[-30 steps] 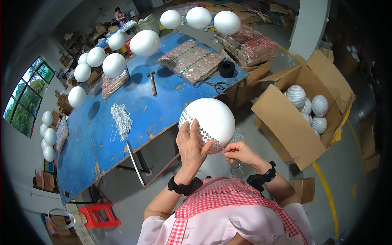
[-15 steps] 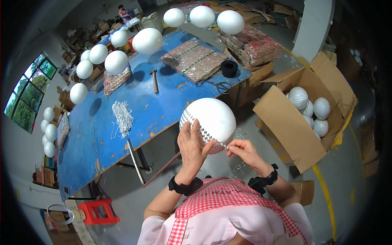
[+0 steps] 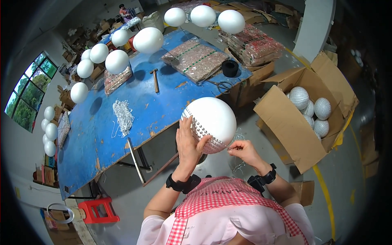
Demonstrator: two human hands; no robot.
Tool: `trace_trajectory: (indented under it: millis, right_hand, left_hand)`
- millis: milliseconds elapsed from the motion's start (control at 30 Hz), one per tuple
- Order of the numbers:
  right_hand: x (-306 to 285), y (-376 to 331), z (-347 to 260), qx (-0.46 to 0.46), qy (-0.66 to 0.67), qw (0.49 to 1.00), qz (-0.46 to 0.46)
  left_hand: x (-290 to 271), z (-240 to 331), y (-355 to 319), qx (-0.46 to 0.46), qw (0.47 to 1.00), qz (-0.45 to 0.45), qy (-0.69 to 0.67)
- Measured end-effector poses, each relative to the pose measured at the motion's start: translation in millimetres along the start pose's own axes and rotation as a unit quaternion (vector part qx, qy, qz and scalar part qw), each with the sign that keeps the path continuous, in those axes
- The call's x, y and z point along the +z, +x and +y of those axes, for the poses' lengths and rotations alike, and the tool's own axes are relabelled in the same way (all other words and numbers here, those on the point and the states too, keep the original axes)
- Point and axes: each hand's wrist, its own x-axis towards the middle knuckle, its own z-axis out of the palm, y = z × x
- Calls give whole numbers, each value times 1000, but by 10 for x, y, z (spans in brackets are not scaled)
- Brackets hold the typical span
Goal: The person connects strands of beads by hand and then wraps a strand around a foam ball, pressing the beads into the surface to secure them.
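Observation:
A large white ball stands off the near edge of the table, its lower left part wrapped in rows of silver bead chain. My left hand lies along the beaded side with its fingers stretched out and its thumb against the lower rows. Just off the ball's lower right, my right hand is closed in a pinch at the chain's loose end. The chain between the fingertips is barely visible. What bears the ball from below is hidden.
A blue table holds a heap of silver bead chain, a hammer, scissors and a black roll. Several plain white balls stand around its edges. At right, an open carton contains beaded balls.
My left hand has slid slightly left and down along the beads, with its thumb drawn back from the chain's end. My right hand has shifted a little down and right, away from the ball.

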Motion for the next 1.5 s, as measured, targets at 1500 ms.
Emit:
trace_trajectory:
  millis: [1500]
  right_hand:
    - [174, -147, -367, -189, -176, 963, 77]
  left_hand:
    - [26, 56, -59, -3, 999, -52, -12]
